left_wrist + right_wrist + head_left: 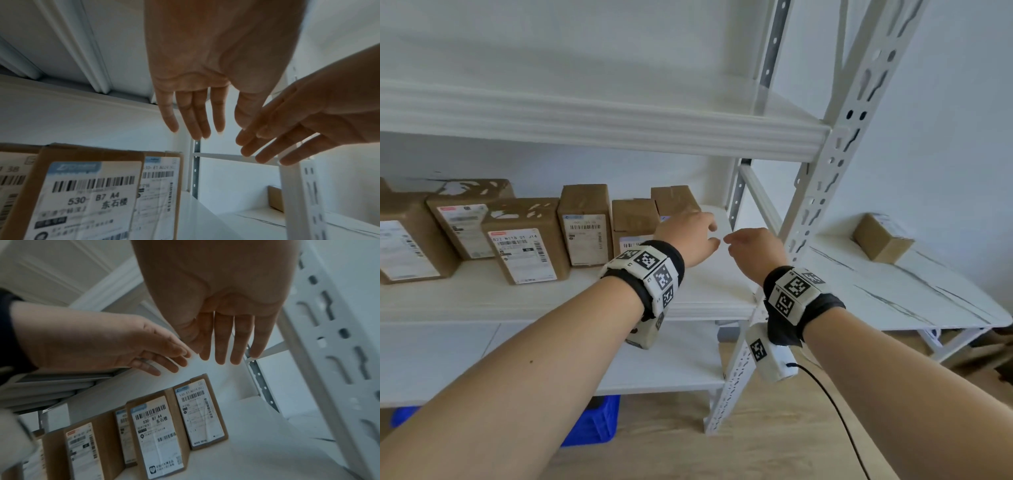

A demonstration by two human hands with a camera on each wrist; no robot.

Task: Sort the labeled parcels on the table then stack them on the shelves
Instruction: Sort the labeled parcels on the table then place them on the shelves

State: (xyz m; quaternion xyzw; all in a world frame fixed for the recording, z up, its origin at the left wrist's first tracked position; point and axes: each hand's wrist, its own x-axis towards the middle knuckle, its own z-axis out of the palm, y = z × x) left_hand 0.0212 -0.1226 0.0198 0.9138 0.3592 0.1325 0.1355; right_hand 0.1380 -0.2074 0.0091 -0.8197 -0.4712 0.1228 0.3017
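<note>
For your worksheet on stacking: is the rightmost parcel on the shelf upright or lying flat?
Upright: the parcel stands on end on the shelf, label facing out.

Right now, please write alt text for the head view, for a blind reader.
Two empty hands, left and right, reach over a white shelf beside a row of labeled parcels. One parcel remains on the table.

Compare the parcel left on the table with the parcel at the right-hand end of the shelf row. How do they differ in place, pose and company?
The table parcel sits alone on the marbled table, while the end shelf parcel stands in a row on the middle shelf beside another box. The table parcel lies low and skewed; the shelf parcel stands upright with its label facing out. Both are brown cardboard with white labels, and neither hand holds them.
</note>
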